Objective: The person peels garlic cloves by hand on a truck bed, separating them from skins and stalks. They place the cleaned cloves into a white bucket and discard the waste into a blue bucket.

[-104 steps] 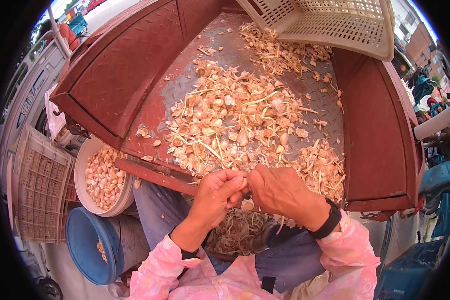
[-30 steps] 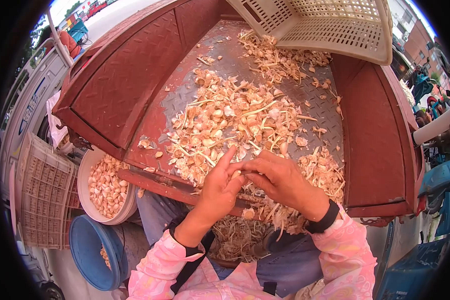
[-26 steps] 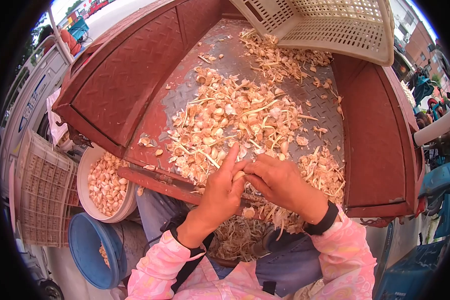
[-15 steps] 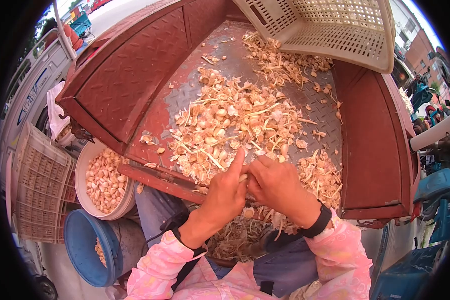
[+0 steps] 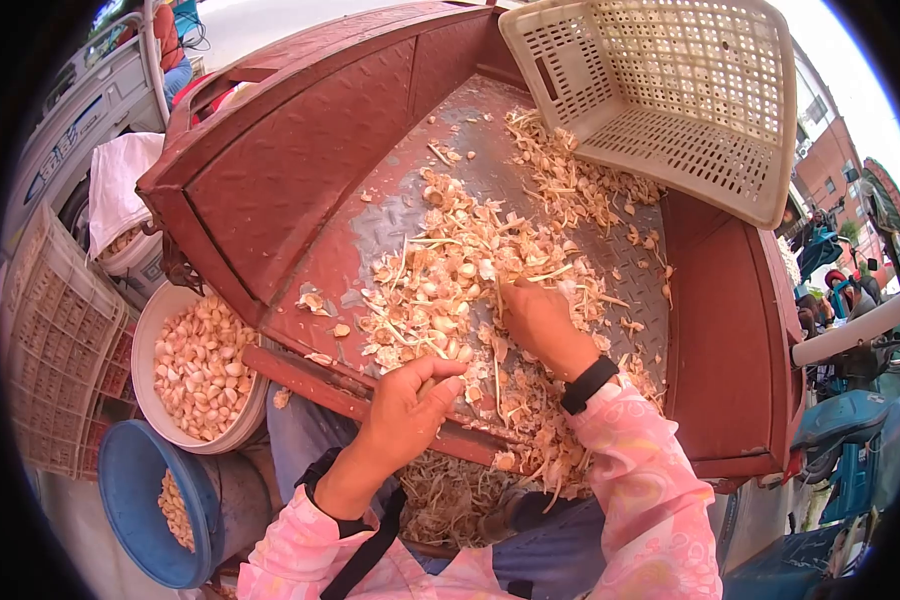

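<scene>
Loose garlic cloves, dry skins and stalks form a heap (image 5: 450,270) on the metal bed of a red cart. My right hand (image 5: 545,325) reaches into the heap with its fingers pinched together, a thin stalk beside the fingertips. What it grips is hidden. Lower down, my left hand (image 5: 405,410) is curled at the heap's near edge, thumb close to the index finger. A small bit seems to sit between them, too covered to name. The two hands are apart.
A white bucket of garlic cloves (image 5: 160,400) and a blue bucket (image 5: 120,490) with some cloves stand at left, beside a plastic crate (image 5: 60,350). A cream basket (image 5: 690,140) lies tipped at the cart's back. Red side walls (image 5: 720,350) border the bed.
My hands were together over the near part of the heap. Now the right has moved forward into the garlic and the left has drawn back left and lower. The view has shifted slightly.
</scene>
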A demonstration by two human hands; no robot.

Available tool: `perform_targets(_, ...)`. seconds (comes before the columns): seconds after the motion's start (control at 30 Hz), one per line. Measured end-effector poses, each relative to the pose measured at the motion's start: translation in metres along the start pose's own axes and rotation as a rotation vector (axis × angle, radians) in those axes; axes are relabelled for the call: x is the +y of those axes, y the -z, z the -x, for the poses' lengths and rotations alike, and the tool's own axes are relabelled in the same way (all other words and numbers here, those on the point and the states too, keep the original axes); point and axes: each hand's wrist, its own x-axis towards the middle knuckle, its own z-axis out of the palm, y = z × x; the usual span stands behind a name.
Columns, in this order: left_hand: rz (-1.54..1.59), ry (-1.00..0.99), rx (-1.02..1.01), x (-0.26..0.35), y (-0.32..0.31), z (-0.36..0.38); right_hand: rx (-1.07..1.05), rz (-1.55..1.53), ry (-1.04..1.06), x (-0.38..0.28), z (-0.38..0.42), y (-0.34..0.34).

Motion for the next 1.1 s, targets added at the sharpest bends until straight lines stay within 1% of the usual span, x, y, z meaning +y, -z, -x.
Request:
perform_targets(0.07,0.061,-0.006,-0.011,0.0,0.005,-0.001,-0.084,-0.018,0.047,-0.001,0.003,0.012)
perform_targets(0.17,0.169,0.029,-0.028,-0.003,0.003,-0.009,0.126,-0.663,-0.037,0.005,0.023,0.004)
perform_targets(0.27,0.296,0.067,-0.003,-0.005,-0.013,-0.018,0.07,-1.17,-0.215,-0.009,0.048,0.017)
perform_targets(0.3,0.337,0.074,0.009,-0.006,-0.02,-0.022,0.064,-1.244,-0.201,-0.015,0.057,0.022)
perform_targets(0.4,0.399,0.022,0.011,-0.014,-0.039,-0.034,0.127,-0.846,0.005,-0.033,0.071,0.036)
perform_targets(0.43,0.394,0.026,-0.011,-0.016,-0.041,-0.037,0.245,-0.677,0.169,-0.04,0.07,0.04)
perform_targets(0.53,0.479,-0.01,0.053,-0.021,-0.044,-0.034,0.251,-0.663,0.276,-0.041,0.068,0.039)
perform_targets(0.57,0.467,-0.003,0.06,-0.021,-0.042,-0.034,0.179,-0.715,0.269,-0.039,0.067,0.043)
perform_targets(0.63,0.445,0.019,0.076,-0.02,-0.034,-0.03,0.177,-0.654,0.226,-0.038,0.065,0.049)
perform_targets(0.67,0.376,-0.012,0.052,-0.018,-0.031,-0.028,0.172,-0.625,0.206,-0.037,0.063,0.051)
perform_targets(0.7,0.306,-0.04,0.028,-0.017,-0.028,-0.027,0.212,-0.541,0.32,-0.036,0.058,0.051)
perform_targets(0.73,0.233,-0.068,0.0,-0.017,-0.025,-0.026,0.209,-0.51,0.355,-0.036,0.056,0.05)
perform_targets(0.77,0.171,-0.136,0.008,-0.019,-0.026,-0.026,0.209,-0.476,0.388,-0.037,0.056,0.05)
perform_targets(0.8,0.183,-0.127,-0.003,-0.018,-0.025,-0.025,0.21,-0.439,0.423,-0.038,0.055,0.05)
perform_targets(0.87,0.211,-0.113,-0.024,-0.015,-0.025,-0.023,0.176,-0.347,0.409,-0.044,0.057,0.057)
perform_targets(0.93,0.086,-0.147,-0.047,-0.02,-0.024,-0.021,0.135,-0.254,0.407,-0.047,0.062,0.062)
perform_targets(1.03,-0.082,-0.179,-0.071,-0.018,-0.022,-0.017,0.042,-0.122,0.461,-0.045,0.067,0.065)
perform_targets(1.07,-0.134,-0.189,-0.08,-0.015,-0.023,-0.017,0.043,-0.182,0.405,-0.045,0.067,0.065)
perform_targets(1.1,-0.235,-0.31,-0.057,-0.015,-0.025,-0.015,0.046,-0.242,0.348,-0.046,0.067,0.064)
